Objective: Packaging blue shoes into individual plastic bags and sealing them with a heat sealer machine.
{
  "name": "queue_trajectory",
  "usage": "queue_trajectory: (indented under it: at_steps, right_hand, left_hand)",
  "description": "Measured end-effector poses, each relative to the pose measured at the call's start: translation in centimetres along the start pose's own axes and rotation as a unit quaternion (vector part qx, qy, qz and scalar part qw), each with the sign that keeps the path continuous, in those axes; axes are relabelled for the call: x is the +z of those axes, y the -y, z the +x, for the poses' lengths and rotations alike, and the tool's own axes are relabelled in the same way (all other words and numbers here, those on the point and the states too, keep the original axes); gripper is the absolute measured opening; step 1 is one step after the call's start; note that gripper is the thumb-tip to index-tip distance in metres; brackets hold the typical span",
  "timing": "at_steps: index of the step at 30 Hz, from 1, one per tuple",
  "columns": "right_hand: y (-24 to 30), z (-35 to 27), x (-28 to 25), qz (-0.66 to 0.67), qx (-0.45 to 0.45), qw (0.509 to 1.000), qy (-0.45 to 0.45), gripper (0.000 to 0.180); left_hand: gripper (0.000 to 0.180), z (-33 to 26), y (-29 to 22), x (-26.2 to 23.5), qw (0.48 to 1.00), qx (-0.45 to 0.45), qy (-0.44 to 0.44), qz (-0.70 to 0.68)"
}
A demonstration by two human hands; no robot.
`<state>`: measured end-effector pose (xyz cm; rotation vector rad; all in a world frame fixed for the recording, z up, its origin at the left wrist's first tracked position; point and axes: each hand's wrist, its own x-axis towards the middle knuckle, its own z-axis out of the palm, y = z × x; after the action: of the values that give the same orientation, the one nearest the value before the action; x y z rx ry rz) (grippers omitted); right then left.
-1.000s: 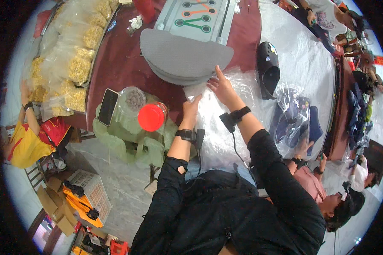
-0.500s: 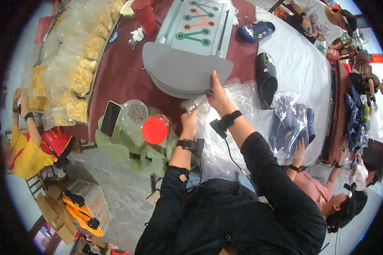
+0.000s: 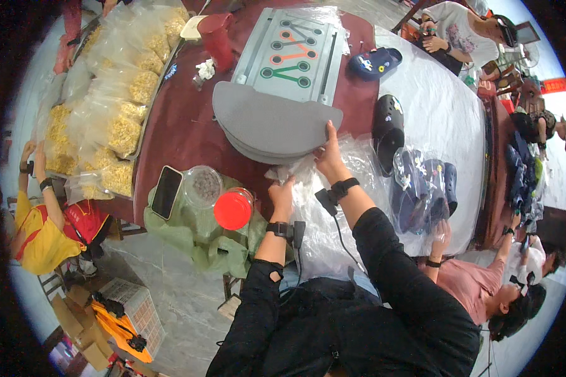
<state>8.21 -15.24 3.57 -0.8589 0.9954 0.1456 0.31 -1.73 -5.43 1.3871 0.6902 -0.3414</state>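
Observation:
A stack of grey half-round pads (image 3: 273, 119) lies over the near end of a grey board (image 3: 286, 60) with coloured lines and dark rings. My right hand (image 3: 331, 158) is closed at the stack's right edge, one finger stretched along the top pad; its other fingers are partly hidden. Just below the stack, my left hand (image 3: 283, 196) pinches the upper edge of a clear plastic bag (image 3: 324, 220). Several such bags seem to lie in a pile, running down toward my lap between my forearms.
Left of my hands are a red-lidded jar (image 3: 233, 208), a clear tub (image 3: 202, 186) and a phone (image 3: 166, 191) on green cloth. A red cup (image 3: 215, 41) stands farther back. Dark clogs (image 3: 388, 132) lie to the right, near a co-worker's hand (image 3: 441, 234). Bags of yellow pieces (image 3: 126, 135) fill the far left.
The view has shifted, so the table's things sit slightly lower in the picture. Both my hands keep their places at the pads and the bag. The co-worker's hand has shifted slightly by the bagged clogs.

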Motion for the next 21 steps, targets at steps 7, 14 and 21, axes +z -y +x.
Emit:
queue_trajectory:
  at_steps: [7,14,21]
  right_hand:
    - [0.2,2.9,-3.1,0.002,0.037,0.998,0.046,0.078]
    - [1.2,-0.7,-0.3,-0.037,-0.021,0.998,0.05,0.079]
    - [2.6,-1.1,-0.8,-0.056,0.008,0.995,0.085,0.101]
  left_hand:
    - [0.033,-0.7,-1.9,1.0,0.999,0.035,0.021,0.001]
    - [0.032,1.3,-0.6,-0.5,0.999,0.034,-0.024,0.029]
    - [0.046,5.4,-1.9,0.0,0.965,0.019,-0.078,0.25]
